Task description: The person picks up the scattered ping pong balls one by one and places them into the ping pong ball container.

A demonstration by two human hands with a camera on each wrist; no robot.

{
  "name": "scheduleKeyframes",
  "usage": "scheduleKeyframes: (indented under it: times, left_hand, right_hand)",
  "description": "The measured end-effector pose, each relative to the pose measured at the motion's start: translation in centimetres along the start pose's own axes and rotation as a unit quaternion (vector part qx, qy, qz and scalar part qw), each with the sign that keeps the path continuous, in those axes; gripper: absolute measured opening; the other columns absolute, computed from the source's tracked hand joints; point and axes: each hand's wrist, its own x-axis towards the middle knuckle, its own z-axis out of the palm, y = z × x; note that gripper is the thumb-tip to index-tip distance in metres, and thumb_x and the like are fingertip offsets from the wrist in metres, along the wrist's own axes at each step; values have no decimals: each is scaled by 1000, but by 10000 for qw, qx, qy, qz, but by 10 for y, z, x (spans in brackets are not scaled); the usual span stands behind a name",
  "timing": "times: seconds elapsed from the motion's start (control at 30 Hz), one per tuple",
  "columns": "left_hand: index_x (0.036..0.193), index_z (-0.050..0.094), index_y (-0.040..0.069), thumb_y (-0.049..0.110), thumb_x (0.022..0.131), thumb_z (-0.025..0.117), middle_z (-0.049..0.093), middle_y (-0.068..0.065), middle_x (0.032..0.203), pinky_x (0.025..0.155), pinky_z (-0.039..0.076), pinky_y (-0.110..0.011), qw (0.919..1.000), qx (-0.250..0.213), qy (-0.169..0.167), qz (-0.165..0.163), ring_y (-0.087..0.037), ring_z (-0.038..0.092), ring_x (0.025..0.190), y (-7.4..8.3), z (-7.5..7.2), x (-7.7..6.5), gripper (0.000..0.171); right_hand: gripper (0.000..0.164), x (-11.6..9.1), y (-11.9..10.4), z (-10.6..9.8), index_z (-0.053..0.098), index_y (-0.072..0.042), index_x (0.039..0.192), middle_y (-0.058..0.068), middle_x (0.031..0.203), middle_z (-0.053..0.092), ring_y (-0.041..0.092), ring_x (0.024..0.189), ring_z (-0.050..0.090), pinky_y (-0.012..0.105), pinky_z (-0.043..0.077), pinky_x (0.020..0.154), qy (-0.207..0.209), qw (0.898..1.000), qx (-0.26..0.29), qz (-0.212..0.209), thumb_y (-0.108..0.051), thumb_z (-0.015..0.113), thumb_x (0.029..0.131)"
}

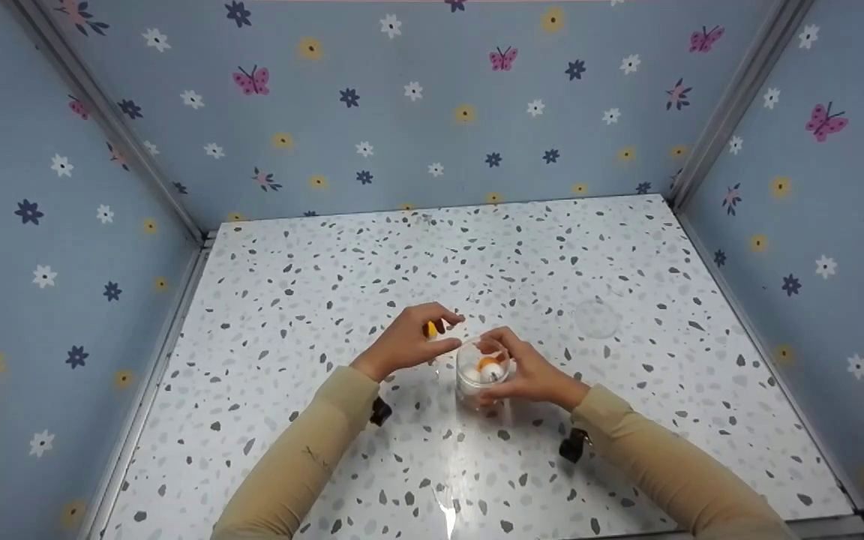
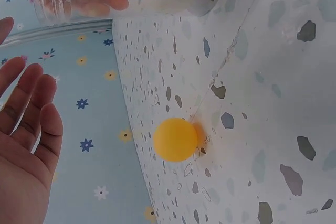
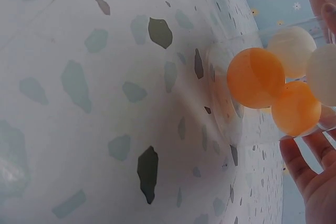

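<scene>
My right hand (image 1: 533,373) grips a clear round jar (image 1: 463,384) by its side, fingers and thumb wrapped around it. Orange balls (image 3: 255,77) and white balls (image 3: 292,51) that look like table tennis balls lie inside it. The jar stands upright with its mouth uncovered, its base down at the tabletop. Just left of the rim is my left hand (image 1: 407,341), thumb and fingers spread apart with nothing between them. A yellow-orange ball (image 2: 176,140) sits loose on the table, partly covered by the left hand in the head view.
A clear round lid (image 1: 597,319) lies flat on the speckled white table (image 1: 312,285), to the right of the jar. Blue walls (image 1: 417,112) with flowers and butterflies close in the table at the back and both sides.
</scene>
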Motion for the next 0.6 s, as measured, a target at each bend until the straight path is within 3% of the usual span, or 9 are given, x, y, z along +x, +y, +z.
scheduleKeyframes:
  times: [0.17,0.4,0.6]
  left_hand:
    - [130,75,5,19,100,80,75,-16,124,89,60,-61,9999,-107,16,-20,-45,69,104,-3,-4,0,34]
    - [131,74,6,22,99,81,75,-15,128,94,62,-55,9999,81,23,-146,-33,70,106,-7,-10,0,36]
    - [133,73,6,23,99,80,75,-15,129,93,61,-59,9997,159,24,-199,-33,71,106,-9,-13,-1,39]
  right_hand:
    - [86,0,0,0,49,-11,143,29,153,60,45,138,60,68,46,117,21,10000,-17,20,-23,101,76]
    - [86,1,0,0,49,-10,143,24,154,61,44,138,60,66,47,116,37,10000,-52,17,-23,101,76]
    - [87,0,0,0,49,-9,142,25,154,61,45,139,60,65,48,115,26,10000,-19,50,-21,102,74]
